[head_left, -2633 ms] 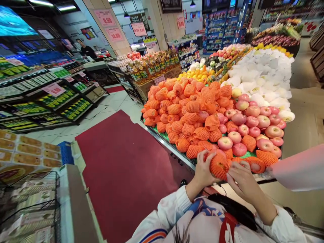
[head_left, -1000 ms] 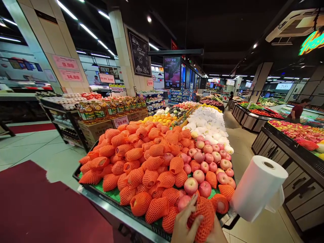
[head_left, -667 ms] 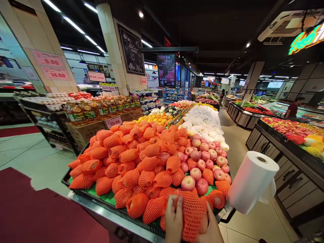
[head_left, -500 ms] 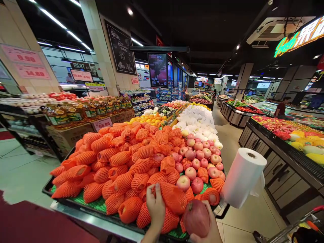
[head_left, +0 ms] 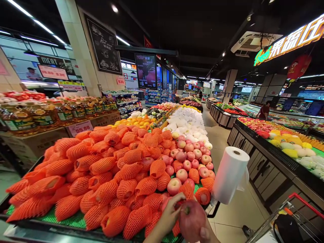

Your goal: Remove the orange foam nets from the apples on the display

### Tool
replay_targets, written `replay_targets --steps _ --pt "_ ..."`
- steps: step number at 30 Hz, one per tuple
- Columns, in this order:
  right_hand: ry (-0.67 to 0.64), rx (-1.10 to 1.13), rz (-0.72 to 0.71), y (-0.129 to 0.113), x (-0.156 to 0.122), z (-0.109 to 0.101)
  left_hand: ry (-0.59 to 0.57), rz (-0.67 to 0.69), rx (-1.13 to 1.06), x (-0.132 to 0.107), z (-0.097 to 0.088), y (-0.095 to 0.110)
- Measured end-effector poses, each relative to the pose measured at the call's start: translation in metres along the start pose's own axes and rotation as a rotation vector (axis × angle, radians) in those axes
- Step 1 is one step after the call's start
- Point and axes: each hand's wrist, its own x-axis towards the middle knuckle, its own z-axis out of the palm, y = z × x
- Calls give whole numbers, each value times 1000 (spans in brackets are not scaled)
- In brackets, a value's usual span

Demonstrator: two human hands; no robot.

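Note:
A large dark-red apple [head_left: 192, 221] lies bare in my right hand [head_left: 206, 231], whose fingers wrap its right side and underside; its stem end faces up and left. Just left of it, my left hand [head_left: 170, 213] has its fingers curled close to the apple's upper edge. They pinch an orange foam net sleeve [head_left: 186, 191], partly hidden behind fingers and fruit. Below and around both hands spreads a heap of fruit in orange foam nets [head_left: 136, 189]. Beyond them are bare pink-red apples [head_left: 181, 175].
A roll of clear plastic bags [head_left: 230, 175] stands at the display's right corner. A shopping cart [head_left: 291, 216] is at lower right. Another fruit stand [head_left: 268, 162] lies across the aisle. Oil bottles [head_left: 43, 118] line the left. A person [head_left: 264, 110] is in the distance.
My left hand has moved right, up against the apple, and the foam net has shifted behind it. The apple has turned, showing its stem. The view has swung right.

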Motion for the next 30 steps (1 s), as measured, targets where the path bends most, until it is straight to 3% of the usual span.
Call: replay_targets --steps 2,6,9,12,13,17,20,24,27,30 --pt "59 225 86 -15 7 1 -18 -5 -14 -2 -2 7" --pt "203 237 95 -34 17 0 65 51 102 0 -20 8" --pt "223 232 77 -39 17 -1 59 41 113 -3 -26 0" --pt "229 386 186 -40 13 -1 85 96 206 -7 -27 -8" --pt "245 482 228 -39 12 -1 133 121 232 -7 -29 -10" --pt "321 709 288 -33 13 -10 575 170 269 -7 -54 -14" --pt "355 569 339 -30 20 -25 784 177 270 -14 -84 -9" --pt "411 83 237 -27 44 -46 929 202 312 -41 -118 0" --pt "440 -327 230 -14 73 -52 1010 188 349 -70 -133 1" --pt "440 -439 273 7 112 -48 1085 154 368 -102 -142 2"
